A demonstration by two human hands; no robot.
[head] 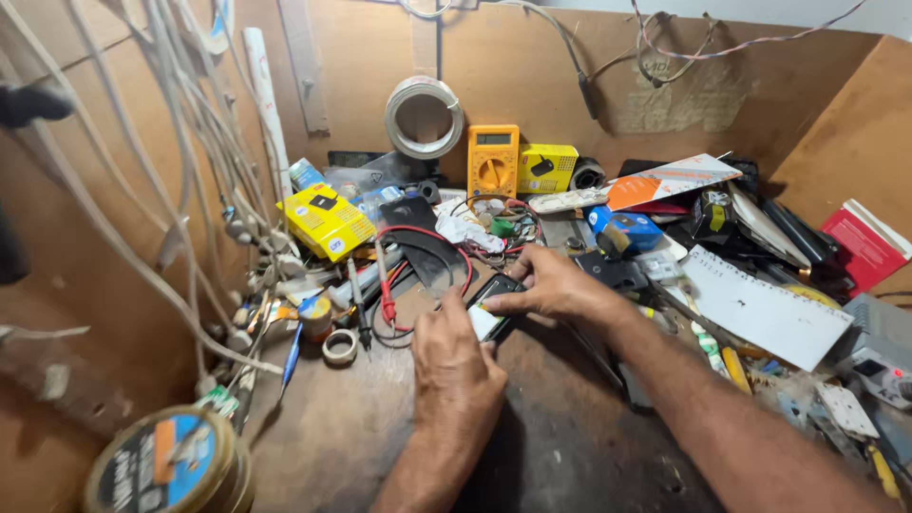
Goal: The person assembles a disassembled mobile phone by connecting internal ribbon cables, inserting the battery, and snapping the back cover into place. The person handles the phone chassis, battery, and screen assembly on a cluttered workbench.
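I hold a small dark phone (492,306) flat on the counter (380,427), centre. My left hand (456,366) clamps its near end, steadying it, while my right hand (556,285) pinches its far edge. Red probe leads (385,285) lie beside it.

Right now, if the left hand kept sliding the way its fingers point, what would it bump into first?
Probably the small dark phone that the left hand already touches; beyond it lie the red probe leads, though depth is unclear.
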